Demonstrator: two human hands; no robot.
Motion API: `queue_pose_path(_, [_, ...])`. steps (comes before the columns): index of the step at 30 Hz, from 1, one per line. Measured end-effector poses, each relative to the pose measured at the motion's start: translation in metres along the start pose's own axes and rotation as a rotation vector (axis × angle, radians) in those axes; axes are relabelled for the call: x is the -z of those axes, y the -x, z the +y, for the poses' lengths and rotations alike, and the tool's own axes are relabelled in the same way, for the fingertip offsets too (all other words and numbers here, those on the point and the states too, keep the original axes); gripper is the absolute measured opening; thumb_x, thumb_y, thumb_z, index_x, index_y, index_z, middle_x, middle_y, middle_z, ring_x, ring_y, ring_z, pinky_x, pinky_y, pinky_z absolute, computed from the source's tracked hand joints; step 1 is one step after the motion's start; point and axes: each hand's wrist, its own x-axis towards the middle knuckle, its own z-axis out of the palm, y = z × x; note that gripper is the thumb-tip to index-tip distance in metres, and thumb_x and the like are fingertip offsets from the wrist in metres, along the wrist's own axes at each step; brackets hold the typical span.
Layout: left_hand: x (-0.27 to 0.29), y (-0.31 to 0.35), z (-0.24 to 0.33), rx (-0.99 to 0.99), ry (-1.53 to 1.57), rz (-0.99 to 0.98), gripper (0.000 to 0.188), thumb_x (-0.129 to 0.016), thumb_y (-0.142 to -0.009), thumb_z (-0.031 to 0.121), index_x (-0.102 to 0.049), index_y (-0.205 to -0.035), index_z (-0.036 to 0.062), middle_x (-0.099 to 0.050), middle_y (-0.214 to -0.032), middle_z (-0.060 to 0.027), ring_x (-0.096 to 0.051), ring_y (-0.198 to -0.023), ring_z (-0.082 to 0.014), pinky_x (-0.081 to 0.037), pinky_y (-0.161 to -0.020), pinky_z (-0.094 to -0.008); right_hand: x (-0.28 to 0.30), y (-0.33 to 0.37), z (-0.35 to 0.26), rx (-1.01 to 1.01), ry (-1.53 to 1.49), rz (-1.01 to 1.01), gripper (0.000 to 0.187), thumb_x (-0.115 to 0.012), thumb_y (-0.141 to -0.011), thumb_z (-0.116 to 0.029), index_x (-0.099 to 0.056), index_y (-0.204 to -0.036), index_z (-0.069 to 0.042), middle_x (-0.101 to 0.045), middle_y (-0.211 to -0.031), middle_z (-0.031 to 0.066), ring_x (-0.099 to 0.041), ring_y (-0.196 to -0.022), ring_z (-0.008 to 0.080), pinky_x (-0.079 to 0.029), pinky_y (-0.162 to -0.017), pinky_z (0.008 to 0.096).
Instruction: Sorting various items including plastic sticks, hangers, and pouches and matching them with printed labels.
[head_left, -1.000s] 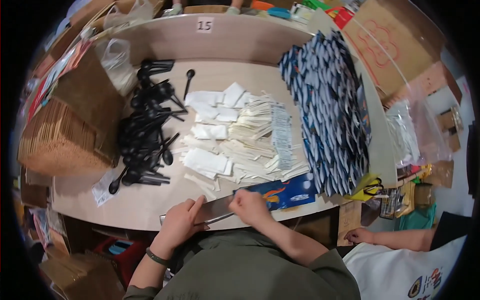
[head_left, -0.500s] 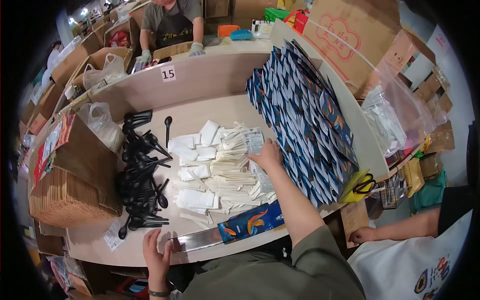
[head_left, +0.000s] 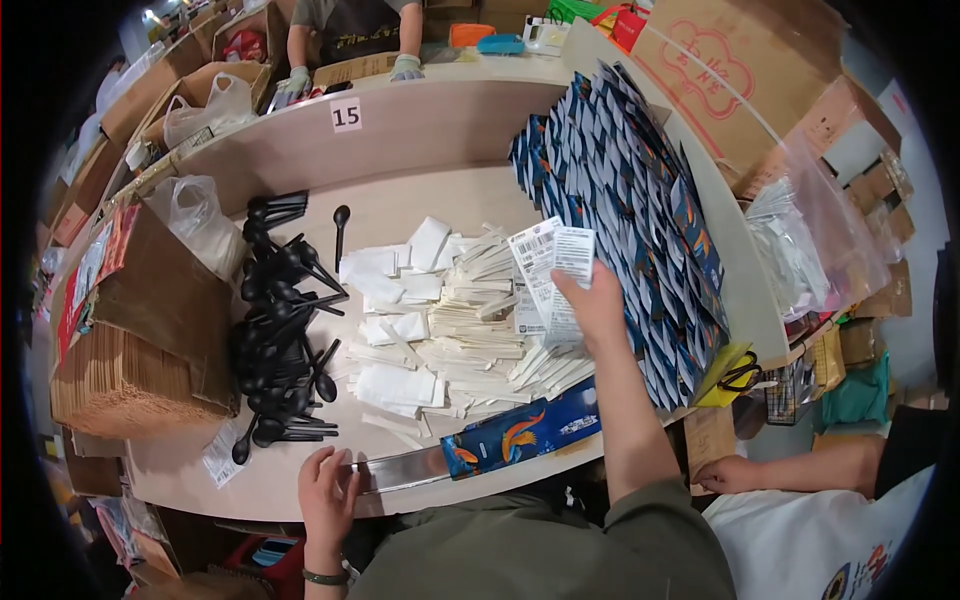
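Observation:
Over the right side of the white heap, my right hand (head_left: 600,310) is closed on a white printed paper slip (head_left: 574,255), pinched between thumb and fingers. Another printed slip (head_left: 532,250) overlaps it; whether I grip that one too, I cannot tell. More printed slips (head_left: 530,312) lie underneath. At the front edge of the table, my left hand (head_left: 328,492) is open, fingers loosely curved and apart. Its fingertips are by the left end of a shiny silver strip (head_left: 405,470). A blue packet with an orange bird picture (head_left: 520,437) lies over the strip's right part.
Black plastic spoons (head_left: 285,330) are piled at the left, beside a cardboard box of brown sheets (head_left: 140,370). Thin white-wrapped sticks (head_left: 470,330) and folded white napkins (head_left: 400,385) fill the middle. Blue packets (head_left: 630,240) stand packed at the right, near black scissors (head_left: 740,370). A person's hand (head_left: 728,474) is at right.
My right hand has lifted from the heap with a printed slip, moving right and slightly away. My left hand has shifted slightly right to the strip's end. The view has shifted a little.

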Motion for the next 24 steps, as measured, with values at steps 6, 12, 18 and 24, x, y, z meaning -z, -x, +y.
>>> queue_pose_path(6, [0.029, 0.004, -0.065, 0.163, -0.219, 0.282, 0.037, -0.068, -0.078, 0.006, -0.061, -0.114, 0.0059, -0.060, -0.115, -0.0167, -0.056, -0.106, -0.0375, -0.046, -0.092, -0.0423, 0.032, 0.089, -0.004, -0.237, -0.278, -0.182, 0.043, -0.065, -0.087, -0.005, -0.051, -0.127, 0.001, -0.063, -0.118, 0.0100, -0.061, -0.105, 0.0194, -0.048, -0.091, 0.0336])
queue_pose_path(12, [0.089, 0.036, -0.145, 0.461, -0.376, 0.500, 0.034, -0.067, -0.080, 0.006, -0.059, -0.113, 0.0053, -0.060, -0.110, -0.0160, -0.058, -0.104, -0.0372, -0.047, -0.091, -0.0409, 0.023, 0.119, 0.014, -0.353, -0.420, -0.389, 0.041, -0.064, -0.092, -0.011, -0.049, -0.128, 0.002, -0.063, -0.119, 0.0123, -0.064, -0.099, 0.0186, -0.050, -0.087, 0.0300])
queue_pose_path(18, [0.120, 0.020, -0.206, 0.298, -0.323, 0.220, 0.063, -0.082, -0.067, 0.015, -0.054, -0.123, 0.0041, -0.059, -0.115, -0.0169, -0.056, -0.107, -0.0375, -0.046, -0.092, -0.0431, -0.018, 0.123, 0.009, -0.446, -0.383, -0.488, 0.037, -0.068, -0.089, -0.010, -0.054, -0.120, 0.003, -0.067, -0.111, 0.0110, -0.066, -0.092, 0.0182, -0.054, -0.081, 0.0294])
queue_pose_path(24, [0.132, -0.010, -0.216, 0.460, -0.318, 0.036, 0.058, -0.085, -0.061, 0.024, -0.065, -0.111, 0.0045, -0.062, -0.108, -0.0192, -0.057, -0.102, -0.0379, -0.047, -0.089, -0.0432, -0.023, 0.134, 0.003, -0.489, -0.312, -0.386, 0.031, -0.063, -0.086, 0.004, -0.057, -0.116, 0.003, -0.067, -0.108, 0.0118, -0.066, -0.093, 0.0188, -0.052, -0.084, 0.0305])
